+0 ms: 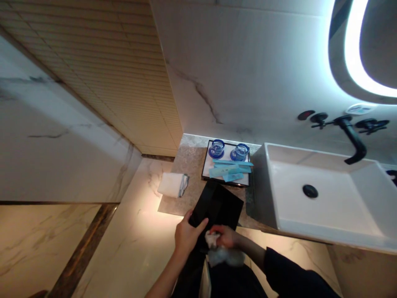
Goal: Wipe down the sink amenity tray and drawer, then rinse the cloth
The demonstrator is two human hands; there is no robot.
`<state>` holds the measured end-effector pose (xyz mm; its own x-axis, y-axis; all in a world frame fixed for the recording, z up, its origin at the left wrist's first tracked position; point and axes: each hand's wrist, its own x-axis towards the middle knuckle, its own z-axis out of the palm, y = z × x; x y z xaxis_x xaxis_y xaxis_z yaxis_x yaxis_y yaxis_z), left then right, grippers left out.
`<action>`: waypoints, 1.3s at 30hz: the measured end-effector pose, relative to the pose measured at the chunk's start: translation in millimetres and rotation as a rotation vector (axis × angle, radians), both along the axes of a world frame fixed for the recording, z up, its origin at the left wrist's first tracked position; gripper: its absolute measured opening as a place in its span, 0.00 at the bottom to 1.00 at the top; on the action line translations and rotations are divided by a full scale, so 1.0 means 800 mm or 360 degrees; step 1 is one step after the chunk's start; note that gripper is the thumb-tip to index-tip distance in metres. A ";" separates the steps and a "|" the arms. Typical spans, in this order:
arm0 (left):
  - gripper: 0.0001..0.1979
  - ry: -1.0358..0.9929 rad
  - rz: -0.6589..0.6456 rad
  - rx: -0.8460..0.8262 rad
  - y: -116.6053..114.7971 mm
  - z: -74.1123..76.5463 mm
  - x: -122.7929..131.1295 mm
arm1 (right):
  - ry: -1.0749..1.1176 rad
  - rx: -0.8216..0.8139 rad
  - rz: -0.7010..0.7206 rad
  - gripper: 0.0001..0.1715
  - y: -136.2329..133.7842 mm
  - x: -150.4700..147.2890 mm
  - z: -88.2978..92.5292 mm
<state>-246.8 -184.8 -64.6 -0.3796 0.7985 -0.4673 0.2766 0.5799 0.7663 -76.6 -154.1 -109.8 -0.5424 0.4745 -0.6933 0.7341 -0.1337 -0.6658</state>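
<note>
My left hand (pixel 187 234) grips the near left edge of a black box (pixel 218 205) that rests tilted at the front of the stone counter (pixel 192 165). Fingers and thumb wrap its rim. My right hand (pixel 226 236) is closed on a crumpled white cloth (pixel 221 252), held just below the box's near edge. The dark sleeve of my right arm runs off to the lower right.
A white tray (pixel 208 165) behind the box holds two blue glasses (pixel 216 148) and pale blue packets (pixel 231 169). A toilet roll (pixel 171 184) hangs on the counter's left side. A white basin (pixel 322 194) with a black wall tap (pixel 352 138) stands right, a lit mirror (pixel 356 54) above.
</note>
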 end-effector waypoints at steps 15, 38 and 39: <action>0.45 -0.0454 0.0429 -0.0262 -0.026 -0.038 -0.018 | -0.0066 -0.0295 -0.0049 0.37 0.003 0.080 0.066; 0.42 -0.0204 0.0346 -0.0219 -0.025 -0.015 -0.009 | -0.0661 0.0699 0.0024 0.58 0.074 -0.008 -0.007; 0.42 -0.0209 0.0381 -0.0219 -0.026 -0.015 -0.006 | -0.0717 0.0699 -0.0008 0.55 0.075 -0.010 -0.011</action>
<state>-251.5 -205.4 -76.6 -0.4787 0.6194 -0.6222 0.0234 0.7175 0.6962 -84.3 -94.3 -118.3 -0.2395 0.7688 -0.5930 0.9554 0.0779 -0.2849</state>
